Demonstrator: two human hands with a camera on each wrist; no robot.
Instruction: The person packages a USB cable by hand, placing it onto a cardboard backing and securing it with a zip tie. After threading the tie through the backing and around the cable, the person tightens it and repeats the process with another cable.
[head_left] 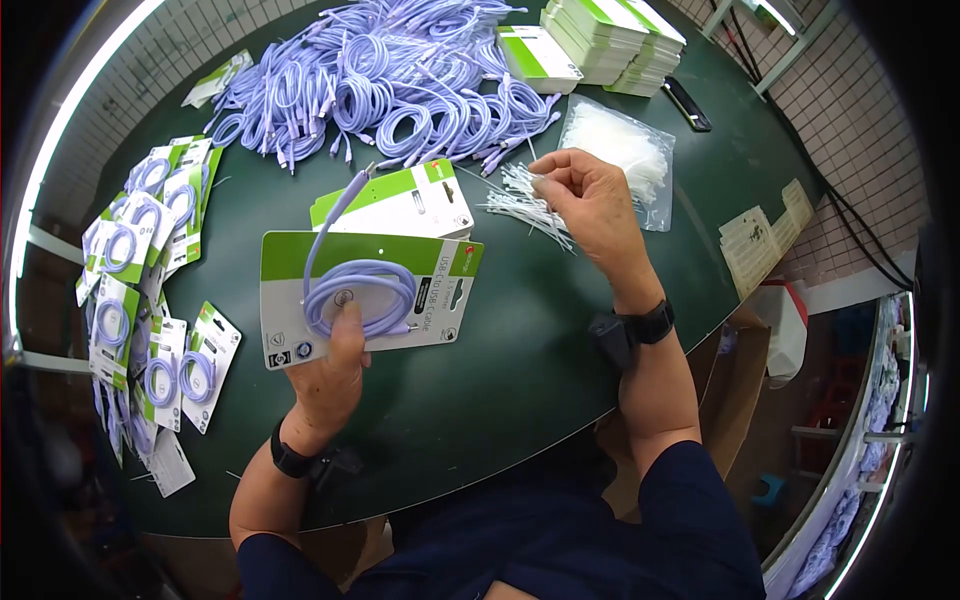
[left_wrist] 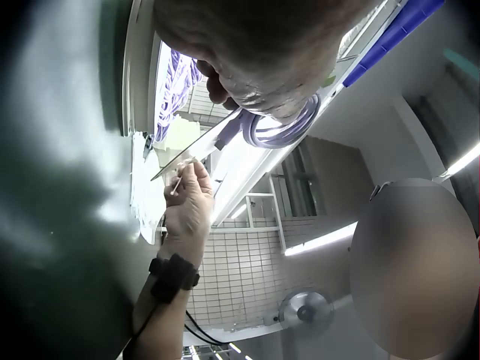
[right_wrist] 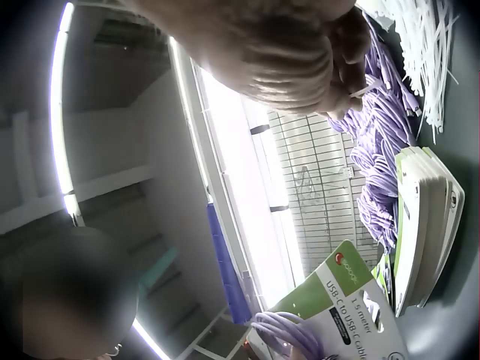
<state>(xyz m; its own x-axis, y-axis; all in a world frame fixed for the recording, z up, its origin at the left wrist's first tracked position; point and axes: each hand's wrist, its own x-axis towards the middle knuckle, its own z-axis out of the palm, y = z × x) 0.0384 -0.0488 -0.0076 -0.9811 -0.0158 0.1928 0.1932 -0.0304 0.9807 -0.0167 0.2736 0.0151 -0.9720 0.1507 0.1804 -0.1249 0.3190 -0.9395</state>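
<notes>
1. both hands are busy above the table [head_left: 530, 350]. the left hand [head_left: 330, 388] has its thumb bent onto the coiled cable [head_left: 402, 292] and its other fingers behind the printed card [head_left: 437, 318], pinching both together; probably this prevents the loops from springing open.
2. the right hand [head_left: 594, 215] has thumb and fingers closed at the tips on a white tie [left_wrist: 176, 185], as the left wrist view shows; such a thin strip seems to need a fine pinch.
3. the coiled cable lies flat against the front of the card, and one plug rises above the upper edge, perhaps because the thumb does not press this end.
4. loose ties [head_left: 528, 208] lie just beside the right hand, near a clear bag [head_left: 622, 145], likely for a short reach.
5. a card stack [head_left: 412, 203], partly hidden by the held card, and the cable pile [head_left: 372, 95] farther back seem reachable too.
6. cards with coils [head_left: 145, 235] gather at the left, well apart from the loose ties, perhaps to avoid mixing.
</notes>
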